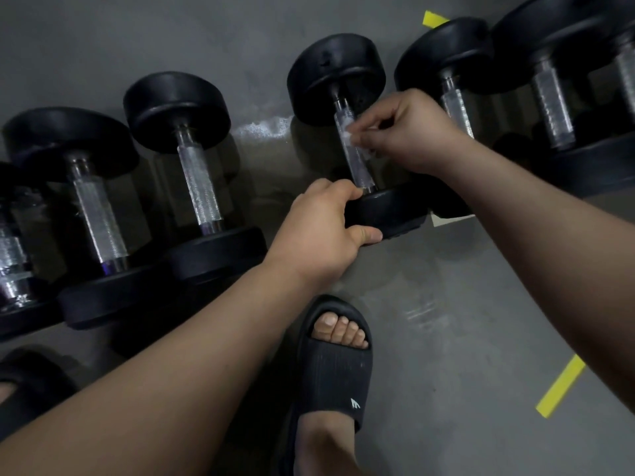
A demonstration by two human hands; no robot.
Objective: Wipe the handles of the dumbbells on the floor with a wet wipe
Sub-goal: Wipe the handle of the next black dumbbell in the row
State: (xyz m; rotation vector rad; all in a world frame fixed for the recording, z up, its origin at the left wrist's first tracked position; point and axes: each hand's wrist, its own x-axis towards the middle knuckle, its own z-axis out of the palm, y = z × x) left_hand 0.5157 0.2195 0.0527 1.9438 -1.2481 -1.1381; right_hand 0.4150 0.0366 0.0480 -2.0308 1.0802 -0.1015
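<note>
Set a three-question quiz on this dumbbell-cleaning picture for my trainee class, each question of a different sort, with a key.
1. True or false: the left hand grips the near end of the black rubber-ended dumbbell.
2. The right hand pinches the white wet wipe against: A) the knurled steel handle; B) a black slide sandal; C) a far rubber end.
3. Fill in: the tape strip on the grey floor is ____.
Key: 1 true; 2 A; 3 yellow.
</note>
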